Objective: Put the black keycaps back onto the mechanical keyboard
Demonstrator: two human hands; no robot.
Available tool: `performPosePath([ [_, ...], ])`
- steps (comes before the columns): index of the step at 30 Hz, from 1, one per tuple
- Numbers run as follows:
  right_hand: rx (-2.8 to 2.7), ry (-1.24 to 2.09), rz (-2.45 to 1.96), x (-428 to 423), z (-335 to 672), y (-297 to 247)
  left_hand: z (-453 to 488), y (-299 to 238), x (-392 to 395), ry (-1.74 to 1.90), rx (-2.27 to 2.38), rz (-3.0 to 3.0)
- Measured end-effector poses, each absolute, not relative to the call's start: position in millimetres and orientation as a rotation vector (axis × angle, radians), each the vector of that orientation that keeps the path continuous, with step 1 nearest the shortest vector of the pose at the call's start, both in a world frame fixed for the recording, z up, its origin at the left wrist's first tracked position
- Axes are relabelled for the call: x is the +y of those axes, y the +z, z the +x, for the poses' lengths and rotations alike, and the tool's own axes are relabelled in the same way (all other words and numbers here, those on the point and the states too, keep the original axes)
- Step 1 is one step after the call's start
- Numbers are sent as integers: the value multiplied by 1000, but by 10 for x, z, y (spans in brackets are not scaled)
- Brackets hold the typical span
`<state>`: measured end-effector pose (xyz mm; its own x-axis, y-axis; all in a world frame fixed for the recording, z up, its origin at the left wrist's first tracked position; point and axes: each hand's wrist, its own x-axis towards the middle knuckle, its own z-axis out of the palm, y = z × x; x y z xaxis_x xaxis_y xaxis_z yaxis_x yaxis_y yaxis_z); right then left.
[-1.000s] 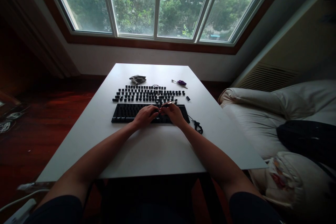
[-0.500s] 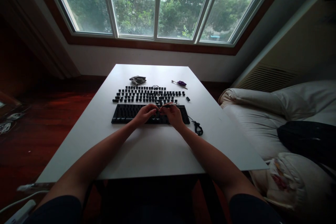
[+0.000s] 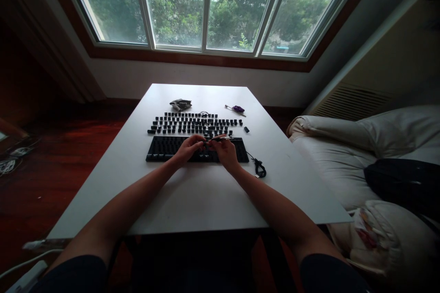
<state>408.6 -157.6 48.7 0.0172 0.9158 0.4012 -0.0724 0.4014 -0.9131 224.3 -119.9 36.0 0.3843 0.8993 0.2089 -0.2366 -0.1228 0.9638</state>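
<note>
A black keyboard [image 3: 161,148] with its keycaps removed lies on the white table [image 3: 206,197]. Both my hands hover over its middle, fingertips meeting. My right hand [image 3: 225,151] is closed on a thin pen-like tool [image 3: 220,137] that points up and to the right. My left hand [image 3: 188,148] pinches something small and dark at the tool's near end; I cannot make it out. Rows of loose black keycaps [image 3: 192,123] are laid out just beyond the keyboard.
A crumpled grey cloth [image 3: 180,103] and a purple-handled tool [image 3: 236,109] lie at the table's far side. One stray keycap [image 3: 246,129] sits right of the rows. The keyboard's coiled cable [image 3: 258,167] rests at its right. A white sofa [image 3: 360,155] stands on the right.
Both hands have lifted slightly and drawn together over the keyboard, and the thin tool now lies flatter. The rest is unmoved.
</note>
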Motion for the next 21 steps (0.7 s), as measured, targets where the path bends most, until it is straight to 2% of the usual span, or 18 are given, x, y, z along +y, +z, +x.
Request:
performPosePath([
  [8, -1618, 585, -893, -1620, 4170, 506, 2235, 395, -1192, 1024, 641, 1240],
  [21, -1516, 622, -989, -1574, 4144, 455, 2284, 318, -1144, 1178, 709, 1400],
])
